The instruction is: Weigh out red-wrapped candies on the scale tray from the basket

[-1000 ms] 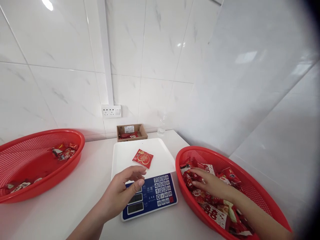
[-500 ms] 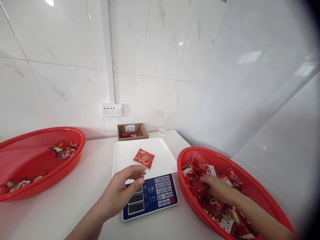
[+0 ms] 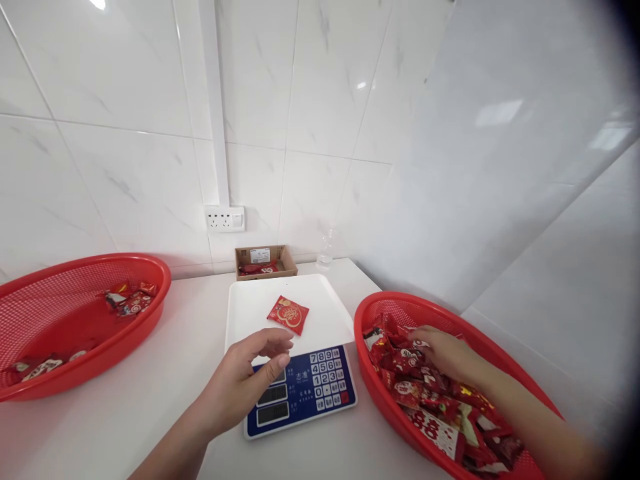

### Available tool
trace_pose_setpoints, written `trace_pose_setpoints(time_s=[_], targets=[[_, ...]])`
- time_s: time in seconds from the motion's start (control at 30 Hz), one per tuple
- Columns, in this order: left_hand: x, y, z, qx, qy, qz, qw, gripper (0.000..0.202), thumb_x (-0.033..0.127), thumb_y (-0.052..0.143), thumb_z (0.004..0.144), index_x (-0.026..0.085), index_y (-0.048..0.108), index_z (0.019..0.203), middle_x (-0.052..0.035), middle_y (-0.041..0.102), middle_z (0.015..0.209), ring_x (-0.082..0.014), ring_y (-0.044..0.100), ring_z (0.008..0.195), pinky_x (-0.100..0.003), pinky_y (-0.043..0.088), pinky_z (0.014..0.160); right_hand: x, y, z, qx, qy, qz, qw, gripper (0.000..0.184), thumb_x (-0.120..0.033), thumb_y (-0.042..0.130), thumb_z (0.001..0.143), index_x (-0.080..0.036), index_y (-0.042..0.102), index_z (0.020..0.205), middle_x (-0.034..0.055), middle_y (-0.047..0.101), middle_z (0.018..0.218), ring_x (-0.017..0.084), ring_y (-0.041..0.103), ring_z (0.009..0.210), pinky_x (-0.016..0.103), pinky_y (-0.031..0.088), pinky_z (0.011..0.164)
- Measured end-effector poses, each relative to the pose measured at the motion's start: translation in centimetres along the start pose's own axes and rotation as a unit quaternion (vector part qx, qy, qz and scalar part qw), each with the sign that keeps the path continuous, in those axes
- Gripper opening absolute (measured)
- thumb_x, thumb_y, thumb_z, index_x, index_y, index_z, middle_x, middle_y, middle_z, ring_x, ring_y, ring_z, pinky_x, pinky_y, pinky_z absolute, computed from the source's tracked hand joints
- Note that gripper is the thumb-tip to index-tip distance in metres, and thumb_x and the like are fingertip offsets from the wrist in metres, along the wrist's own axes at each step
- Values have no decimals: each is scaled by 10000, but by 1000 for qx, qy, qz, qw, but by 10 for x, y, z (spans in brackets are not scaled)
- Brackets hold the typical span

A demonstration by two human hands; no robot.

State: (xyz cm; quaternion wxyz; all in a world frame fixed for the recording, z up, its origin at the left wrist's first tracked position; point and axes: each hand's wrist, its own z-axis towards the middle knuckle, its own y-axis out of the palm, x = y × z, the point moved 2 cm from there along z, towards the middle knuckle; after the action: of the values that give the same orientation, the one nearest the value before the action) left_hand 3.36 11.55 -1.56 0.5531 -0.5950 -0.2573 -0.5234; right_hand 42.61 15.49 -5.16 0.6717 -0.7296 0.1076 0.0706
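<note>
My left hand (image 3: 253, 383) hovers over the front left of a weighing scale (image 3: 305, 427), fingers loosely curled, thumb apart from them, nothing held. On the scale's white plate lies one red packet (image 3: 289, 315) with gold print, just beyond my fingertips. To the right, my right hand (image 3: 443, 350) reaches into a red oval basket (image 3: 373, 393). Its fingertips are down among red wrapped packets (image 3: 410, 393) and partly hidden, so whether they grip one cannot be made out. A white packet (image 3: 434, 430) with red characters lies near the basket's front.
Another red basket (image 3: 120, 340) at the left holds a few small packets (image 3: 131, 300). Behind the scale are a small cardboard box (image 3: 283, 263) with red packets inside and a clear bottle (image 3: 325, 252). A tiled wall with a socket (image 3: 225, 219) rises behind the table.
My right hand has shifted slightly back and right within the basket, and the packets under it have been stirred about. My left hand and the packet on the scale stay put.
</note>
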Motion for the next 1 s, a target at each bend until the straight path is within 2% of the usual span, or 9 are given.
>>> trace_pose_setpoints(time_s=[0.1,0.23,0.33,0.43,0.5,0.57,0.77,0.87,1.0], targets=[[1,0,-1,-2,5,-2,1000,284,430,481,852,249,580,1048,-28,650,1012,-175,606,949,-293,530,790,-19,17,16,-27,-54,-40,997,485,-183,463,785,-167,524,1266,99,417,1414,250,398,1277,371,307,1050],[0,-1,-4,0,10,-1,1000,283,422,482,856,248,576,1058,-29,648,1013,-170,603,949,-294,522,808,-38,36,30,-55,-91,-58,993,582,-220,497,766,-103,441,1333,129,357,1450,285,256,1354,416,221,1098],[0,-2,-5,0,3,-1,1000,289,432,479,858,256,568,1070,-26,643,1024,-165,596,959,-284,524,794,-46,35,28,-65,-126,-43,989,476,-281,505,783,-150,543,1239,110,528,1313,273,401,1259,386,295,1048],[-1,-2,-4,0,4,-5,1000,292,438,481,856,257,570,1066,-26,640,1025,-166,595,954,-279,525,778,-45,25,19,-66,-139,-30,988,323,-401,412,852,-203,665,881,74,669,976,221,574,964,318,417,863],[-1,-1,-3,-4,4,-8,1000,290,434,479,857,258,570,1068,-26,639,1025,-166,594,952,-277,525,772,-38,21,13,-69,-120,-31,990,384,-437,372,864,-205,594,655,62,652,757,203,580,766,307,427,714],[0,0,-2,-9,2,-7,1000,285,431,478,857,260,574,1065,-25,639,1024,-168,594,952,-271,525,761,-27,20,8,-82,-88,-33,992,353,-416,399,849,-210,511,584,41,616,646,182,548,641,289,392,594],[2,1,-3,-11,0,2,1000,291,433,476,855,258,579,1064,-33,639,1023,-181,593,957,-273,531,732,-8,32,7,-111,-35,-38,992,205,-303,461,811,-206,497,634,41,649,689,183,577,640,270,371,556],[1,1,-4,-12,-3,6,1000,285,426,474,858,268,574,1074,-30,637,1032,-178,591,966,-276,531,742,-14,34,13,-87,-31,-45,995,146,-264,442,821,-186,559,785,85,677,813,218,607,740,300,409,642],[0,2,-4,-9,1,10,1000,285,424,476,855,267,580,1070,-32,640,1024,-183,595,956,-283,533,733,-31,36,22,-82,-64,-47,994,239,-302,459,821,-162,619,931,132,662,1014,259,606,920,341,419,800]])
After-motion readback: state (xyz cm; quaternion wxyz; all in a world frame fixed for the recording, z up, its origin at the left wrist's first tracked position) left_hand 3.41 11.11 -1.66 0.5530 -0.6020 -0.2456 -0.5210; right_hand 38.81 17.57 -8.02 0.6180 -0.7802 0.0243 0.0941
